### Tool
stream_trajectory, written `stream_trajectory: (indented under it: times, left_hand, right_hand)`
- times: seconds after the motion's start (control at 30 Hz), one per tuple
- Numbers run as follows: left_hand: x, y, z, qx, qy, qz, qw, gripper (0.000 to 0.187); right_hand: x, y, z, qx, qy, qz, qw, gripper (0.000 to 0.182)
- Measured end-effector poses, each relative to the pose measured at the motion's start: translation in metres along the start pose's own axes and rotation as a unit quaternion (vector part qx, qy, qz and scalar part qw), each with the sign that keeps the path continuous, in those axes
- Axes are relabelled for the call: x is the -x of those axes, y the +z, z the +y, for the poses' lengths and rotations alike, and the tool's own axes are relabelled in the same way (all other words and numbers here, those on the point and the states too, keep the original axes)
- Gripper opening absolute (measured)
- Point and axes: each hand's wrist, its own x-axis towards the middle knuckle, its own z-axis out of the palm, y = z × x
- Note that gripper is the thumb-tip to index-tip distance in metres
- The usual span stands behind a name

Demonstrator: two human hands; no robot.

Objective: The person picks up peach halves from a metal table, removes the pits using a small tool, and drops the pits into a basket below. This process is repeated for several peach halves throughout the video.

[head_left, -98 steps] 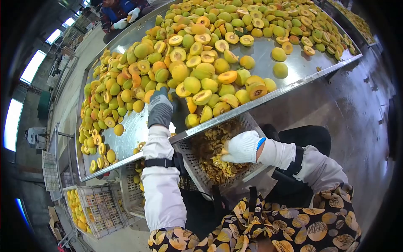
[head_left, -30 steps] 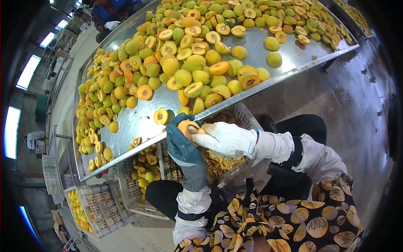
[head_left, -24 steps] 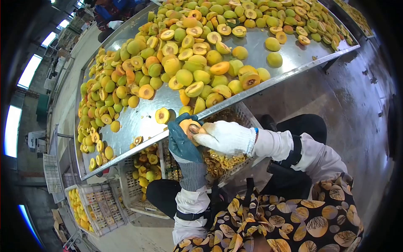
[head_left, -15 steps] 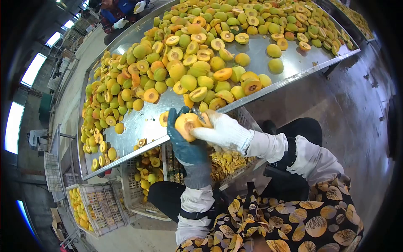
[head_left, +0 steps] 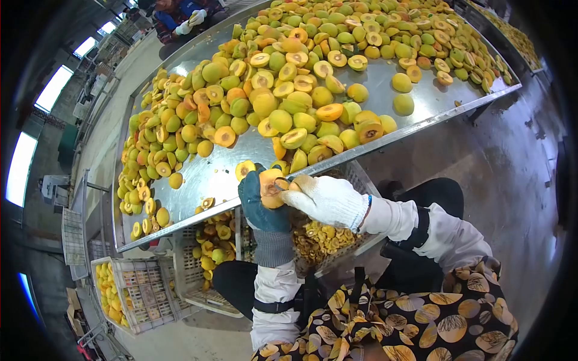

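Note:
My left hand [head_left: 256, 201], in a dark blue-green glove, is closed round a yellow peach half [head_left: 271, 195] with its cut face turned up. My right hand [head_left: 334, 201], in a white knitted glove, pinches a small metal pitting tool [head_left: 280, 186] whose tip meets the middle of that cut face. Most of the tool is hidden by the fingers, so its full shape does not show. An orange bit of fruit [head_left: 294, 187] shows at the right fingertips. Just beyond the left glove, another peach half [head_left: 244, 169] lies on the metal table [head_left: 226, 174].
Heaped peaches [head_left: 265, 102], whole and halved, cover much of the table. Below its near edge stand a crate of peaches [head_left: 214, 246] and a crate of fruit scraps [head_left: 328, 237]. Another peach crate [head_left: 144, 295] stands left. A gloved person [head_left: 186, 21] sits across the table.
Both hands have come slightly down and closer together. The peach half's cut face now shows more towards me, with the tool's tip against its centre. The view has shifted a little.

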Motion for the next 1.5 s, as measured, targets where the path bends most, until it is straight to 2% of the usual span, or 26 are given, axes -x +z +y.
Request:
stream_trajectory:
  times: [0.03, 0.1, 0.17, 0.27, 0.37, 0.4, 0.47, 0.5, 0.6, 0.67, 0.73, 0.8, 0.83, 0.87, 1.0, 1.03, 1.13, 1.17, 1.2, 1.23, 1.27, 1.33, 1.37, 1.43, 1.47, 1.5]
  left_hand:
    - [0.001, 0.0, 0.002, -0.205, 0.105, -0.044, 0.972, 0.019]
    - [0.004, 0.011, 0.009, -0.343, 0.202, -0.056, 0.916, 0.023]
    - [0.009, 0.037, 0.011, -0.229, 0.192, 0.004, 0.954, 0.028]
    - [0.008, 0.053, 0.015, 0.065, -0.023, 0.074, 0.995, 0.045]
    - [0.016, 0.063, 0.024, 0.003, 0.028, 0.059, 0.998, 0.053]
    - [0.018, 0.063, 0.026, -0.033, 0.051, 0.052, 0.997, 0.054]
    - [0.021, 0.065, 0.031, -0.035, 0.047, 0.05, 0.997, 0.056]
    - [0.021, 0.066, 0.033, -0.034, 0.047, 0.049, 0.997, 0.056]
    - [0.021, 0.066, 0.032, -0.048, 0.043, 0.043, 0.997, 0.056]
    - [0.022, 0.064, 0.031, -0.094, 0.062, 0.029, 0.993, 0.056]
    - [0.02, 0.067, 0.03, -0.142, 0.112, 0.02, 0.983, 0.057]
    - [0.023, 0.072, 0.035, -0.196, 0.188, 0.025, 0.962, 0.059]
    - [0.025, 0.076, 0.037, -0.116, 0.139, 0.028, 0.983, 0.058]
    - [0.025, 0.074, 0.037, -0.114, 0.144, 0.019, 0.983, 0.06]
    - [0.021, 0.071, 0.045, -0.142, 0.153, -0.047, 0.977, 0.065]
    - [0.019, 0.069, 0.05, -0.157, 0.154, -0.07, 0.973, 0.067]
    - [0.016, 0.049, 0.044, -0.052, 0.064, -0.129, 0.988, 0.059]
    - [0.018, 0.051, 0.054, -0.072, 0.044, -0.131, 0.988, 0.059]
    - [0.018, 0.047, 0.055, -0.076, 0.021, -0.132, 0.988, 0.059]
    - [0.016, 0.041, 0.054, -0.08, -0.001, -0.132, 0.988, 0.059]
    - [0.014, 0.036, 0.054, -0.083, -0.023, -0.134, 0.987, 0.059]
    - [0.011, 0.014, 0.059, 0.016, -0.132, -0.088, 0.987, 0.057]
    - [0.002, -0.018, 0.055, -0.018, -0.05, -0.118, 0.992, 0.057]
    - [-0.002, -0.076, 0.087, -0.056, -0.11, 0.002, 0.992, 0.054]
    - [-0.007, -0.11, 0.091, -0.242, -0.049, 0.049, 0.968, 0.051]
    - [-0.016, -0.155, 0.094, -0.491, -0.031, 0.019, 0.87, 0.046]
  right_hand:
    - [0.0, 0.001, 0.001, 0.009, -0.005, 0.005, 1.0, 0.055]
    - [-0.001, 0.001, 0.0, 0.031, -0.004, 0.011, 0.999, 0.055]
    - [-0.001, -0.002, -0.003, 0.057, 0.008, 0.012, 0.998, 0.056]
    - [-0.004, 0.006, 0.009, 0.008, -0.018, 0.031, 0.999, 0.054]
    - [-0.009, -0.002, 0.011, -0.171, -0.034, -0.059, 0.983, 0.056]
    - [-0.008, -0.008, 0.009, -0.264, 0.041, -0.114, 0.957, 0.057]
    - [-0.003, -0.021, 0.003, -0.434, 0.184, -0.218, 0.855, 0.06]
    - [-0.006, -0.015, 0.008, -0.487, 0.18, -0.238, 0.821, 0.061]
    - [-0.001, -0.034, -0.017, -0.307, 0.158, -0.216, 0.913, 0.057]
    - [-0.006, -0.011, -0.002, -0.212, -0.085, -0.078, 0.97, 0.053]
    - [0.002, -0.024, -0.003, -0.353, 0.124, -0.217, 0.902, 0.055]
    - [0.003, -0.03, 0.0, -0.435, 0.158, -0.273, 0.843, 0.055]
    - [0.001, -0.023, 0.008, -0.479, 0.176, -0.281, 0.813, 0.055]
    - [0.001, -0.018, 0.012, -0.522, 0.194, -0.288, 0.779, 0.056]
    - [0.001, -0.014, 0.021, -0.738, 0.167, -0.38, 0.532, 0.049]
    - [0.001, -0.016, 0.02, -0.712, 0.174, -0.364, 0.575, 0.047]
    - [0.002, -0.037, -0.002, -0.459, 0.188, -0.324, 0.805, 0.046]
    - [-0.001, -0.036, 0.001, -0.383, 0.172, -0.329, 0.846, 0.048]
    - [-0.003, -0.026, 0.008, -0.302, 0.042, -0.253, 0.918, 0.049]
    - [-0.007, -0.013, 0.019, -0.21, -0.09, -0.169, 0.959, 0.05]
    - [-0.009, -0.006, 0.025, -0.11, -0.219, -0.078, 0.966, 0.05]
    - [0.0, -0.024, 0.007, 0.02, -0.192, -0.077, 0.978, 0.041]
    - [0.003, -0.027, 0.005, 0.074, -0.183, -0.082, 0.977, 0.04]
    - [0.008, -0.025, 0.012, 0.154, -0.173, -0.071, 0.97, 0.039]
    - [0.01, -0.022, 0.016, 0.163, -0.136, -0.086, 0.973, 0.042]
    - [0.011, -0.017, 0.026, 0.188, -0.097, -0.109, 0.971, 0.043]
